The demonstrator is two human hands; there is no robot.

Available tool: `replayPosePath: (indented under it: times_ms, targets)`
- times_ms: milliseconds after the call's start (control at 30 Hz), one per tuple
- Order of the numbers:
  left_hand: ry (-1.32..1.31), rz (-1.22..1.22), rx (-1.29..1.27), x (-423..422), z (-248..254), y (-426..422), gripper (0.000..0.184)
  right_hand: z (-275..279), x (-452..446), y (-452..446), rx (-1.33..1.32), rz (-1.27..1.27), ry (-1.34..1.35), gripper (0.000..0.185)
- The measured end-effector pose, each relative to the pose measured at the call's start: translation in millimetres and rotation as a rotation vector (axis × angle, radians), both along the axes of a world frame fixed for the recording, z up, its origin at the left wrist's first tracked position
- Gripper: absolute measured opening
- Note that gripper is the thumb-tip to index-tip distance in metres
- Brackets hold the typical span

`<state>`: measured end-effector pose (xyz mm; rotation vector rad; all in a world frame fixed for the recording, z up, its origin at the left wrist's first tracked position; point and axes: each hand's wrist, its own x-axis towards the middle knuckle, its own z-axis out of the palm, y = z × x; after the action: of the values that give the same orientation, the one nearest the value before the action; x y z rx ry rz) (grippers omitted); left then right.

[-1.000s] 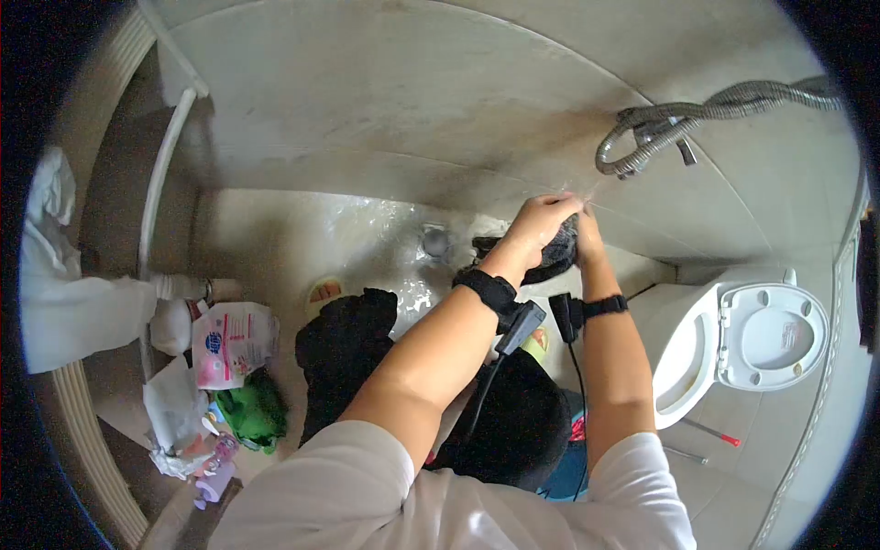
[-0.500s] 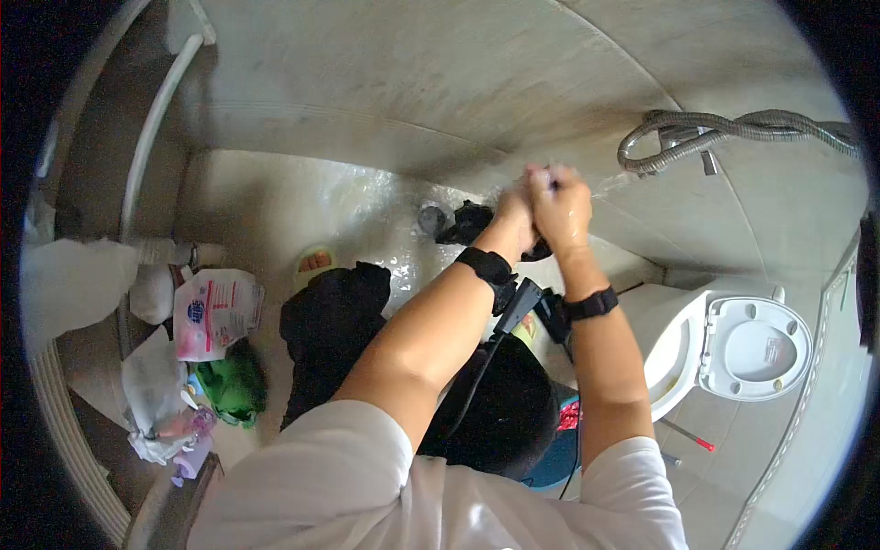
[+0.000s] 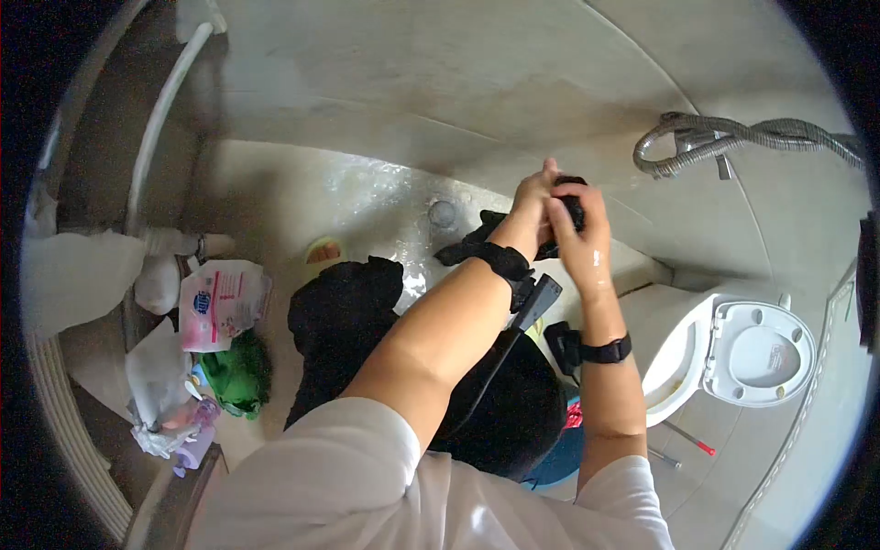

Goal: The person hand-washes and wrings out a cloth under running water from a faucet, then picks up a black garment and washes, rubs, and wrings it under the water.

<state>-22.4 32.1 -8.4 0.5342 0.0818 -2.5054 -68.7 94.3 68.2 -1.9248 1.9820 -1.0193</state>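
A wet black cloth point(image 3: 575, 210) is bunched up between my two hands above the wet floor. My right hand point(image 3: 584, 240) is closed around the bunch, fingers over its top, with wet shine on the skin. My left hand point(image 3: 532, 203) presses against it from the left; one fingertip points up and its other fingers are partly hidden. More black cloth point(image 3: 472, 246) spreads below and behind my left wrist, near the floor. I cannot tell whether it is the same piece. Both wrists wear black straps, and a black device with a cable hangs by my left wrist.
A round drain point(image 3: 442, 214) lies in the wet floor point(image 3: 275, 188). At right are a toilet point(image 3: 683, 353) and a coiled metal shower hose point(image 3: 761, 136) on the wall. A pink-and-white packet point(image 3: 220, 307) and a green bag point(image 3: 236, 376) stand at left. A blue basin point(image 3: 556, 458) sits below.
My hands were blurred and pressed together over the cloth; now they are slightly apart, with the black bunch showing between them. The view has shifted slightly.
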Motion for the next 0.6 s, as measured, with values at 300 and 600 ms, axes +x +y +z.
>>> replayPosePath:
  times_ms: [300,600]
  targets:
    - [-0.390,0.019,-0.244,-18.0,1.4,4.9,0.024,-17.8,-30.3,-38.3,0.030,-0.370,0.062,0.034]
    - [-0.536,0.028,-0.653,-15.7,23.8,-12.4,0.026,-5.5,-90.1,-11.0,0.191,-0.207,-0.735,0.035]
